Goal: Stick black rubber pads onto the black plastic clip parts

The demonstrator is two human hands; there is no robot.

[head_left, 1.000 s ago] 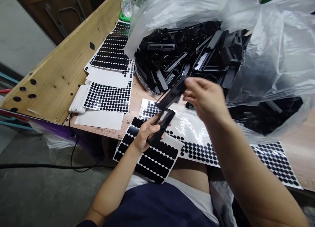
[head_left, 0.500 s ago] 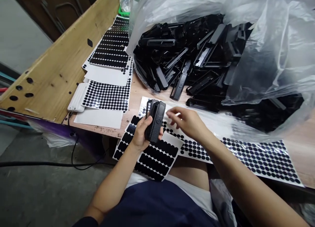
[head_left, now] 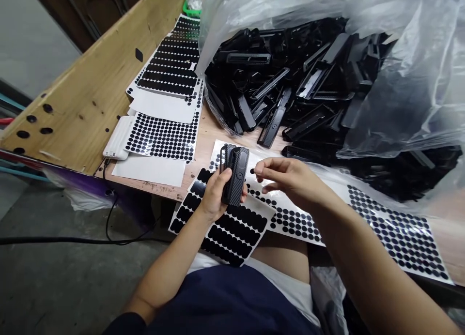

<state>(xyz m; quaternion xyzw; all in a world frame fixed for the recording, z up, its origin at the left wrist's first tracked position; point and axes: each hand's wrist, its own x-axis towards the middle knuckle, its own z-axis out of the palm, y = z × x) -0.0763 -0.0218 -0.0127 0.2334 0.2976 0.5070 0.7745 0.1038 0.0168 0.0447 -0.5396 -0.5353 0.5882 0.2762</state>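
Note:
My left hand (head_left: 215,194) is closed around black plastic parts (head_left: 238,177) with a ribbed, carbon-like face; they look like two pieces side by side. To their right, my right hand (head_left: 286,177) pinches a small round black sticker (head_left: 252,171) at the fingertips, apart from the parts. Beneath the hands, a sheet of round black stickers (head_left: 294,223) lies along the table's front edge. A sheet of larger black stickers (head_left: 232,233) overhangs that edge above my lap, partly hidden by my left hand.
A clear plastic bag (head_left: 410,83) full of black plastic parts (head_left: 276,117) covers the back right. More sticker sheets (head_left: 167,68) lie at the left, near a white power bank (head_left: 119,137) with a cable. A wooden side board (head_left: 80,98) borders the table.
My right hand now shows a small black round sticker at its fingertips, with the fingers pinched closer together. The view has shifted slightly; my left hand keeps hold of the parts.

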